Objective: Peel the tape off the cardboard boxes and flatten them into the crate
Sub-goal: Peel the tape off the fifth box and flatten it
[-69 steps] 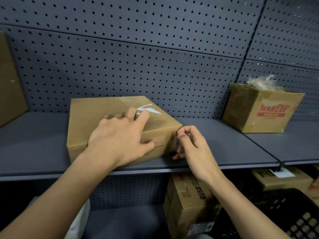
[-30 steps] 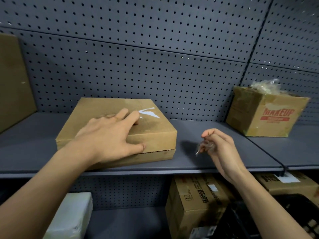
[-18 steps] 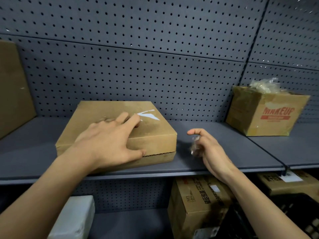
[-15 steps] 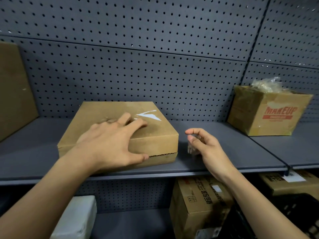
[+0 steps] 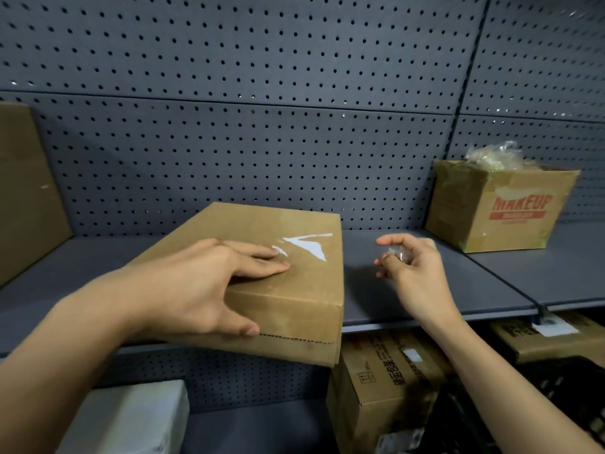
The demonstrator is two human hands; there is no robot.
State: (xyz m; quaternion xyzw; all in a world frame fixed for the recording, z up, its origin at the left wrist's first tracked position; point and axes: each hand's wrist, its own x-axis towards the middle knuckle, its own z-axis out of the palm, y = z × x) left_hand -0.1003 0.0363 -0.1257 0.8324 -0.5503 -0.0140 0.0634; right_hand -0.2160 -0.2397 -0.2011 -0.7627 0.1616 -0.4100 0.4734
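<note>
The flat cardboard box [image 5: 288,290] lies on the shelf [image 5: 409,296], near corner past the edge. The left hand [image 5: 196,286] presses its lid, fingers straight, thumb on the front face. Beside it the right hand [image 5: 412,267] curls round a clear tape wad [image 5: 394,250]. Earlier the box sat farther back.

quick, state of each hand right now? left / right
Left hand: open, fingers flat on top of the box, thumb against its front.
Right hand: closed, pinching a crumpled wad of clear tape.
</note>
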